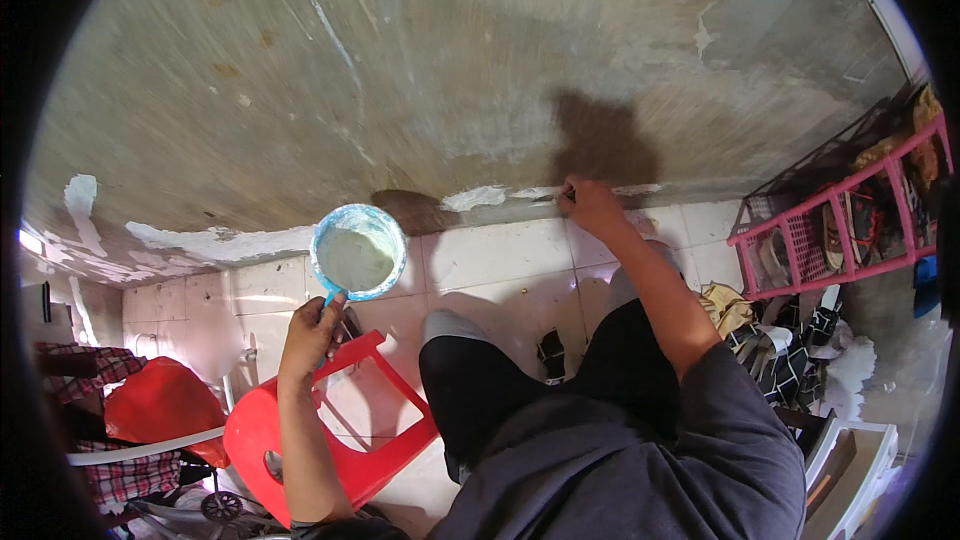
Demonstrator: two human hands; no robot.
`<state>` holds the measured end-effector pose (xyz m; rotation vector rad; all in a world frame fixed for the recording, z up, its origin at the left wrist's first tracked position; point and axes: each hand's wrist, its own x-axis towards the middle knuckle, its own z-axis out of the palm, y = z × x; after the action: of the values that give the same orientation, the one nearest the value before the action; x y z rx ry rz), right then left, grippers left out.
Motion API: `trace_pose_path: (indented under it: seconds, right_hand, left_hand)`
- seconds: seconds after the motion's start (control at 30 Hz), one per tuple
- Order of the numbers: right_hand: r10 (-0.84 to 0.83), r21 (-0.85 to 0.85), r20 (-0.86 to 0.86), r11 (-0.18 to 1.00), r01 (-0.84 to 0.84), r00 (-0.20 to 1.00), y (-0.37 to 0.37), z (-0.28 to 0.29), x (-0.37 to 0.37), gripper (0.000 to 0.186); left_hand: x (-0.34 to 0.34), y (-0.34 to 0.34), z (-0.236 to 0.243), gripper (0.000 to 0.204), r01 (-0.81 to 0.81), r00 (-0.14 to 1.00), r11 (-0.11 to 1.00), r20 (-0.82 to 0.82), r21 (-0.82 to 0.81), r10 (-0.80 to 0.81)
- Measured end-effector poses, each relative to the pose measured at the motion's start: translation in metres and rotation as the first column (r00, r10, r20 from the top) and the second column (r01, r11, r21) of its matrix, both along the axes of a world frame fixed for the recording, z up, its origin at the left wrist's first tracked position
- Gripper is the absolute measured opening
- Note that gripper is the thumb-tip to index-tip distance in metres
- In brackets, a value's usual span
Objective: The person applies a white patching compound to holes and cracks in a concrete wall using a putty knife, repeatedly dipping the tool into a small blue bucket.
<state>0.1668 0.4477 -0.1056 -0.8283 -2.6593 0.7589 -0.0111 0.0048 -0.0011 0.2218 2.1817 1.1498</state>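
Observation:
My left hand point(312, 338) is closed round the blue handle of a round water dipper point(399, 270), held upright above the tiles near the wall. Whitish-grey paste point(352, 258) lies in the dipper and is smeared on its rim. My right hand point(592, 210) is closed at the foot of the grey wall point(470, 70). A small dark bit shows at its fingertips, too hidden to name. Beside that hand, white patches point(475, 198) run along the joint between wall and floor.
A red plastic stool point(385, 470) stands by my left forearm. Farther left are a red bag point(165, 405) and checked cloth point(120, 475). At right stand a pink rack point(800, 285) with shoes, a heap of cloth point(790, 355) and a pale drawer unit point(880, 440).

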Motion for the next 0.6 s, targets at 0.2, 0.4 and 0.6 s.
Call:
trace_pose_path:
  seconds: [0.2,0.4,0.6]
  right_hand:
    - [-0.02,-0.03,-0.127,0.999,0.016,0.992,-0.005,0.022,-0.014,0.02]
    - [-0.087,-0.32,-0.219,0.947,0.012,0.972,-0.052,0.126,0.03,0.02]
    - [0.292,-0.092,-0.416,0.929,-0.359,0.861,-0.136,0.185,0.042,0.016]
  left_hand:
    - [-0.002,-0.007,-0.002,0.044,0.05,0.997,0.999,-0.054,-0.003,-0.05]
    - [0.003,-0.005,-0.001,0.041,0.11,0.991,0.994,-0.079,0.023,-0.108]
    - [0.015,0.002,0.012,0.034,0.241,0.965,0.97,-0.115,0.023,-0.237]
